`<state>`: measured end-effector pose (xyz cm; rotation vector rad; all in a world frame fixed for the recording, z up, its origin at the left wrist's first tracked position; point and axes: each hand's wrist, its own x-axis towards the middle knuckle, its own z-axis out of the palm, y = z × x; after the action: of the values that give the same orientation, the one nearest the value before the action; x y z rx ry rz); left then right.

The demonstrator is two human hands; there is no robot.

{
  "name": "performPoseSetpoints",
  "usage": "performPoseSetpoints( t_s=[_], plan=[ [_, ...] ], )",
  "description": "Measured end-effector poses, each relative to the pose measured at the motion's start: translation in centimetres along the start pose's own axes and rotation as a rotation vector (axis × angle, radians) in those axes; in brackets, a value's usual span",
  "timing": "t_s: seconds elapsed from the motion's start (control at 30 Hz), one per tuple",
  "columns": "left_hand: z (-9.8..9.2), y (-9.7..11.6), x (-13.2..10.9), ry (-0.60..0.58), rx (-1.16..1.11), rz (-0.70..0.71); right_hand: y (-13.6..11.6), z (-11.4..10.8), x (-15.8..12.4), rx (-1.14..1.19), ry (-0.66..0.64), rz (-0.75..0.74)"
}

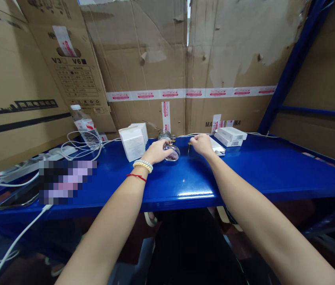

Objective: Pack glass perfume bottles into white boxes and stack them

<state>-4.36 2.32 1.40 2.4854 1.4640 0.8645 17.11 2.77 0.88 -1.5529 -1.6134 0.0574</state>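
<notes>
My left hand (157,151) is closed on a round clear-glass perfume bottle (172,154) with pinkish-purple contents and a gold neck. The bottle is upright on, or just above, the blue table; I cannot tell which. Behind it is another clear glass bottle (164,135), partly covered by my fingers. To the right, my right hand (202,144) pinches a small gold-topped dark piece (189,147), perhaps a cap, apart from the bottle. A flat white box (217,147) lies behind my right wrist.
White boxes (133,143) stand left of my left hand, and two stacked ones (230,135) lie at the back right. A water bottle (86,126), coiled white cables (80,144) and a power strip (36,162) occupy the left. Cardboard (149,59) walls the back of the blue table (262,170).
</notes>
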Motion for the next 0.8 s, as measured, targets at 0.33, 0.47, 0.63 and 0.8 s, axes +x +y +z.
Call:
performPoseSetpoints(
  t_s=[0.33,0.47,0.63,0.8],
  plan=[
    [0.7,1.6,-0.3,0.026,-0.138,-0.083,0.4,1.0,0.1,-0.069,0.052,0.075],
    [1.4,1.3,0.0,-0.002,-0.325,-0.118,0.6,1.8,-0.2,-0.107,0.023,-0.029],
    [1.9,0.3,0.9,-0.076,-0.635,-0.141,1.1,2.5,-0.2,-0.237,-0.229,-0.170],
    [1.1,-0.6,1.3,-0.096,-0.618,-0.142,1.1,2.2,-0.2,-0.265,-0.319,-0.135]
  ],
)
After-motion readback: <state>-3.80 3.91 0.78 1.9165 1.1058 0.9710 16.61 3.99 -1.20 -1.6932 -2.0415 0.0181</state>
